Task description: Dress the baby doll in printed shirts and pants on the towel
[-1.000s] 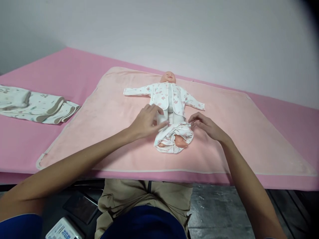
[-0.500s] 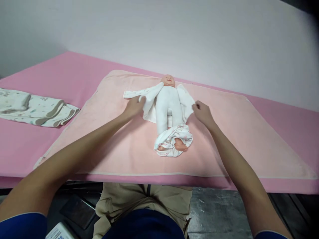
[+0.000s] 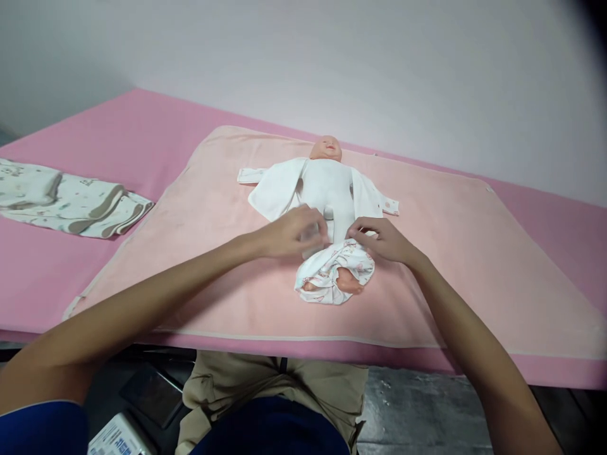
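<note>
A baby doll point(image 3: 327, 183) with a white cloth body lies on its back, head away from me. Its patterned baby jacket point(image 3: 277, 189) is spread open, white inner side up, with the sleeves out to both sides. Bunched around the doll's lower legs are patterned baby pants point(image 3: 327, 265), from which a foot point(image 3: 349, 281) shows. My left hand point(image 3: 296, 232) is curled over the doll's leg at the pants' upper edge; its fingertips are smeared by motion. On the other side, my right hand point(image 3: 382, 239) pinches the upper edge of the pants.
Under the doll is a peach blanket point(image 3: 213, 284) on a pink-covered table point(image 3: 156, 126). A folded patterned cloth point(image 3: 90, 199) lies at the left. Below the table edge are a dark flat device point(image 3: 152, 395) and a white box point(image 3: 121, 436). A wall point(image 3: 332, 63) stands behind.
The jacket's front panels were closed over the body, then pulled apart by both hands, and now lie open. Both hands have let go of the jacket and come down to the pants.
</note>
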The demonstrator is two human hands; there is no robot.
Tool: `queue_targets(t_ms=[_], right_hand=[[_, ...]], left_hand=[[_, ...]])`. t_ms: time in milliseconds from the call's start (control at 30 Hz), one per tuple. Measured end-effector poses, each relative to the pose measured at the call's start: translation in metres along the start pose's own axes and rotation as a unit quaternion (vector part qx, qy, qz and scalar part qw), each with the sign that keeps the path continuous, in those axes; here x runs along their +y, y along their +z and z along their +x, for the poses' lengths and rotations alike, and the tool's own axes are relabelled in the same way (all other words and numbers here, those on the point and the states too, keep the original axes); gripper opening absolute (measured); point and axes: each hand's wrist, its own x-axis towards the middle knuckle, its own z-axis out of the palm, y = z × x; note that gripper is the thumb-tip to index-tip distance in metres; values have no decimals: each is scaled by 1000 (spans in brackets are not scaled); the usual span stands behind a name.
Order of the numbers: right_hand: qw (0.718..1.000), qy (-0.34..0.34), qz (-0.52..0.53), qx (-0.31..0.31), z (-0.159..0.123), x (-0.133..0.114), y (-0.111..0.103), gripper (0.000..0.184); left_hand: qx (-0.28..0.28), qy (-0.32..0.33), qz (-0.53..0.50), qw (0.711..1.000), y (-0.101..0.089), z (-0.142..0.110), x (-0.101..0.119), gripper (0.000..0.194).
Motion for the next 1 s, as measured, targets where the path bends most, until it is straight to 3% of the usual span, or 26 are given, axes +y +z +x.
queue_targets(t_ms=[67,233,433,567,667,800,900,1000], right_hand=[[996,-36,-39,-66,4,-13,4,38],[981,-97,-87,-142,1,-20,8,35],[977,-82,-65,-184,1,-34,10,28],[977,-60,-11,-202,0,-38,8,27],[974,32,140,-178,-2,-31,12,33],[925,156,327,-111,-3,-22,25,55],[944,150,289,-53,-3,-19,29,53],[983,121,136,32,-8,-16,29,49]], left_hand=[[-80,31,-10,996,10,3,20,37],[-135,2,-38,990,14,3,28,39],[-190,-30,-84,978,8,15,23,40],[-226,-94,-136,960,1,18,31,43],[-191,-135,-279,931,-5,15,34,39],[-103,-178,-401,893,-7,4,20,42],[-80,-217,-387,892,-4,-8,2,45],[-26,-240,-329,913,0,-21,-16,46]])
